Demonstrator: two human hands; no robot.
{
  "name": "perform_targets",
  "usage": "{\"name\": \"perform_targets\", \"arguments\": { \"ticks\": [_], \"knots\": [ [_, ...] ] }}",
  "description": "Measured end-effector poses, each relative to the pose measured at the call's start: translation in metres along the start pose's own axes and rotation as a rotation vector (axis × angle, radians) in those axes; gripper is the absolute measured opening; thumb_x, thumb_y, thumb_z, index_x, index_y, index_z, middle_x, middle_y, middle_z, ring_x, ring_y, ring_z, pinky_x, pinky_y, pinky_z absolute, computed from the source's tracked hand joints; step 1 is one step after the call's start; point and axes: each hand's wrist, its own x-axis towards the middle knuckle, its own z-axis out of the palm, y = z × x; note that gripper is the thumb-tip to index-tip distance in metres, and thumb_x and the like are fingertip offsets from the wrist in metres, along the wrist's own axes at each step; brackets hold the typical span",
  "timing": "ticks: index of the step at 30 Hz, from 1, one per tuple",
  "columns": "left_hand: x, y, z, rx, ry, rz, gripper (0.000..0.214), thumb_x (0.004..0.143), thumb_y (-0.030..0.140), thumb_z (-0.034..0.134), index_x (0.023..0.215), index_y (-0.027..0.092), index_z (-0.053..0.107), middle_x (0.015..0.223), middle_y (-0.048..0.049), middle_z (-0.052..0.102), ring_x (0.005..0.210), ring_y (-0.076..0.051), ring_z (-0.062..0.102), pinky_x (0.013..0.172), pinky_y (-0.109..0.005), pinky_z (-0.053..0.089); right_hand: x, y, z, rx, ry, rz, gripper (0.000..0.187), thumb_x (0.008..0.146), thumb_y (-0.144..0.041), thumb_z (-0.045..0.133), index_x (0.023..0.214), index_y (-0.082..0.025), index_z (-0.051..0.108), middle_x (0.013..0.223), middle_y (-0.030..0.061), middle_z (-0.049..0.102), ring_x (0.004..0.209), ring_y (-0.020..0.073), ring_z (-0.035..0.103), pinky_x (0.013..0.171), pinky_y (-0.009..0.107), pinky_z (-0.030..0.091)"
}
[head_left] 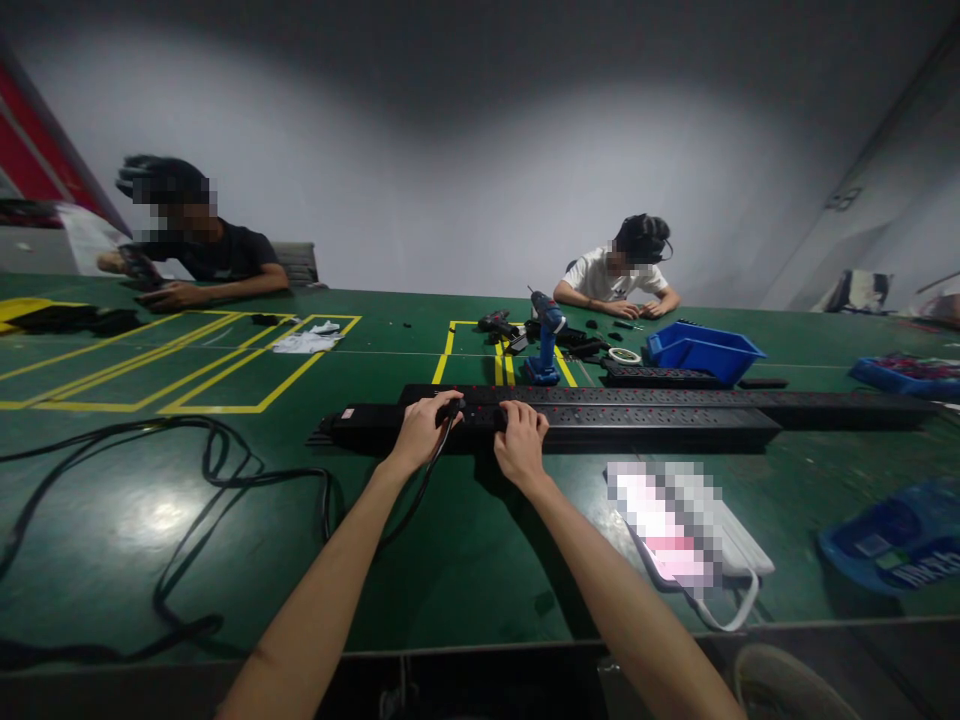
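Two long black power strips [637, 428], with rows of sockets and small red dots, lie side by side across the green table. My left hand [424, 428] is closed around a black plug [452, 407] at the top face of the nearer strip; a black cord hangs from it toward me. To its right, my right hand [520, 438] rests on the same strip with its fingers curled together. A small dark piece shows at those fingertips, too hidden to name. Whether the plug sits fully in a socket cannot be seen.
Loose black cable [217, 480] loops over the table's left side. Behind the strips stand a blue cordless drill [545, 340] and a blue bin [705, 350]. A phone [667, 530] lies near the front, with a blue plastic pack [896, 535] farther right. Two people sit opposite.
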Motion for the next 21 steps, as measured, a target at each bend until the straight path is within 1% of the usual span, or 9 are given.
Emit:
{"name": "perform_targets", "arguments": {
  "ticks": [3, 8, 15, 21],
  "knots": [
    [-0.001, 0.001, -0.001, 0.027, -0.012, -0.002, 0.037, 0.091, 0.04, 0.057, 0.127, 0.032, 0.06, 0.123, -0.0046, 0.068, 0.115, -0.025, 0.06, 0.105, -0.044, 0.043, 0.0, 0.0, 0.0, -0.019, -0.004, -0.003, 0.049, 0.083, -0.017, 0.047, 0.131, -0.018, 0.052, 0.134, 0.0135, 0.054, 0.129, 0.0283, 0.039, 0.109, 0.043, 0.019],
    [-0.002, 0.003, 0.0, 0.065, 0.0, 0.034, 0.037, 0.091, 0.037, 0.057, 0.128, 0.032, 0.059, 0.124, -0.0036, 0.068, 0.114, -0.025, 0.059, 0.102, -0.043, 0.043, -0.001, 0.0, 0.001, -0.015, -0.001, -0.003, 0.048, 0.082, -0.017, 0.048, 0.13, -0.018, 0.053, 0.134, 0.0131, 0.055, 0.129, 0.0276, 0.04, 0.109, 0.043, 0.019],
    [-0.006, 0.012, 0.004, 0.121, 0.043, 0.045, 0.034, 0.092, 0.035, 0.055, 0.125, 0.031, 0.06, 0.124, -0.0027, 0.068, 0.115, -0.026, 0.057, 0.102, -0.045, 0.041, -0.001, -0.001, 0.001, 0.003, 0.001, -0.003, 0.047, 0.081, -0.017, 0.048, 0.128, -0.018, 0.054, 0.134, 0.0121, 0.055, 0.13, 0.0263, 0.039, 0.109, 0.042, 0.02],
    [-0.005, 0.015, 0.003, 0.112, 0.071, 0.024, 0.032, 0.089, 0.036, 0.06, 0.121, 0.032, 0.063, 0.122, -0.0017, 0.069, 0.113, -0.026, 0.058, 0.101, -0.044, 0.042, 0.0, -0.005, -0.005, 0.047, -0.025, 0.036, 0.047, 0.083, -0.019, 0.047, 0.129, -0.019, 0.053, 0.135, 0.012, 0.054, 0.13, 0.026, 0.04, 0.109, 0.042, 0.019]
  ]
}}
